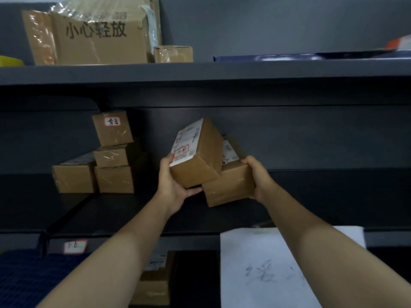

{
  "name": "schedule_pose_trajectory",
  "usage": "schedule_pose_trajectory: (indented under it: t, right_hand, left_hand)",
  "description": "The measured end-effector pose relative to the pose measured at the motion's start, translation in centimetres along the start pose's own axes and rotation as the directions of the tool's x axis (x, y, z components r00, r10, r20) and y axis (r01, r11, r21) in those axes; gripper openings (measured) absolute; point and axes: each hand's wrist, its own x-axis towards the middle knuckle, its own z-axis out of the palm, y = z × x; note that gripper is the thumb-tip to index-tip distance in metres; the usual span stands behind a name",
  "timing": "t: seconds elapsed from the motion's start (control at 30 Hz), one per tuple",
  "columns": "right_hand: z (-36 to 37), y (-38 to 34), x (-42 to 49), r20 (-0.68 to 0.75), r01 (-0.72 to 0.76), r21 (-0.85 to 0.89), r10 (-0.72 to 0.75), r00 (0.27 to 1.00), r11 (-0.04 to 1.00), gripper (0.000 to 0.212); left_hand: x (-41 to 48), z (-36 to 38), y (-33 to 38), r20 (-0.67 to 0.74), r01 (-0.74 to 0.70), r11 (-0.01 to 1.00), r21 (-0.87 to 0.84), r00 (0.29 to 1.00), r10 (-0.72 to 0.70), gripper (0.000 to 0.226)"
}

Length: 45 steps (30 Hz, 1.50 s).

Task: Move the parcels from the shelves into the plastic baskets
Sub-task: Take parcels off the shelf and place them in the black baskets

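At the lower left a blue meshed surface (20,278) shows, probably a basket. Nothing can be seen in it, so what has already been moved cannot be judged.

On the middle shelf (311,181) a stack (113,156) of four parcels is untouched, and on the top shelf a big box (97,38) and a small box (173,54) also wait. By this, much of the task looks left to do.

The left hand (175,185) grips a labelled box (198,158), which is tilted. The thumb presses the labelled face near its lower corner and the fingers (193,192) curl under the bottom edge. This box leans against a plain box (229,187) just to its right, and the two touch.

The right hand (259,176) holds the plain box by its right side, thumb laid over the top edge. Its other fingers are hidden behind the cardboard, so how far they wrap cannot be told.

Both boxes are in front of the middle shelf. Whether the plain one rests on it or is lifted clear is unclear. Neither is in a basket yet.

At the lower right hangs a white sheet (266,274) with faint writing.
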Motion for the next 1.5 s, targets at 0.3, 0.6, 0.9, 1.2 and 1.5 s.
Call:
schedule_pose_trajectory:
  t: [0.3,0.6,0.9,1.2,1.5]
  right_hand:
    - [-15.2,-2.4,-7.6,-0.274,0.320,-0.001,-0.308,0.911,0.947,0.058]
    - [-38.2,-7.2,-18.1,-0.556,0.379,-0.104,-0.370,0.744,0.919,0.058]
    - [-60.1,-5.0,-31.5,-0.742,0.379,-0.144,-0.353,0.571,0.914,0.079]
    - [-76.9,1.3,-40.2,-0.927,0.269,-0.123,-0.208,0.313,0.955,0.080]
    - [-90.4,5.5,-41.7,-0.999,0.025,0.004,0.003,0.037,1.000,0.070]
  left_hand:
    - [-3.8,12.8,-7.6,0.324,-0.016,1.000,0.024,0.946,0.007,0.061]
    - [-11.0,32.5,-18.7,0.407,0.028,1.000,0.011,0.913,-0.030,0.029]
    - [-18.8,48.6,-33.8,0.502,0.232,0.969,0.083,0.831,-0.242,0.027]
    - [-23.9,60.2,-53.0,0.590,0.409,0.838,0.361,0.595,-0.545,0.039]
    - [-25.5,69.3,-69.7,0.568,0.412,0.680,0.607,0.373,-0.734,0.042]
